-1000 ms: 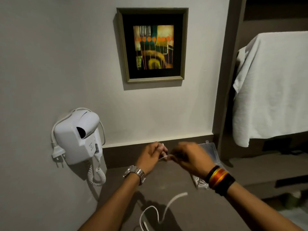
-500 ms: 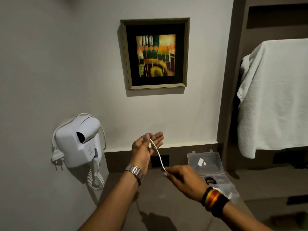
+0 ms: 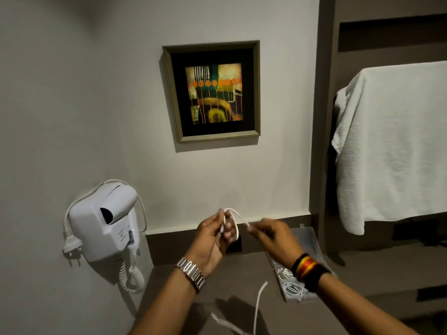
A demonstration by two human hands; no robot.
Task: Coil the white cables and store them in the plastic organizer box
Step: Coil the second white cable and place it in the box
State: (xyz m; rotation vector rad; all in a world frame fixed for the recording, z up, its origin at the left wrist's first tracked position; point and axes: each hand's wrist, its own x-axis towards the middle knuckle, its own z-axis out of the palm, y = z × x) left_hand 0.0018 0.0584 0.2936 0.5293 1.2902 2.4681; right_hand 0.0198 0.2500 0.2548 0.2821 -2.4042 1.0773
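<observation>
Setting: a dim room corner with a pale wall (image 3: 72, 93) above a dark brown counter (image 3: 242, 274).

Left hand (image 3: 212, 240): raised above the counter, fingers curled, grasping a white cable (image 3: 235, 220). A loop of the cable is seen wound over the fingers, arching above them and down their far side. A metal-link watch (image 3: 191, 273) is worn on this wrist.

Right hand (image 3: 273, 238): blurred, held just beside the left; the fingertips are pinched on the run of cable leading off the loop. Red, yellow and black bands (image 3: 308, 267) are worn on this wrist.

White cable, remainder: thin, round and plain white. A free length (image 3: 260, 301) is seen hanging below the hands toward the lower edge of view, blurred; its end cannot be made out.

Plastic organizer box (image 3: 307, 238): clear, lid raised toward the wall, set on the counter behind and below the right wrist. Small white coils (image 3: 294, 288) are seen inside its near compartments; which compartment holds which cannot be told.

Surroundings: a white wall-mounted hair dryer (image 3: 106, 221) with a spiral cord and a loose plug (image 3: 72, 247) at the left; a framed abstract picture (image 3: 212, 93) above the hands; a white cloth (image 3: 391, 146) draped at the right.
</observation>
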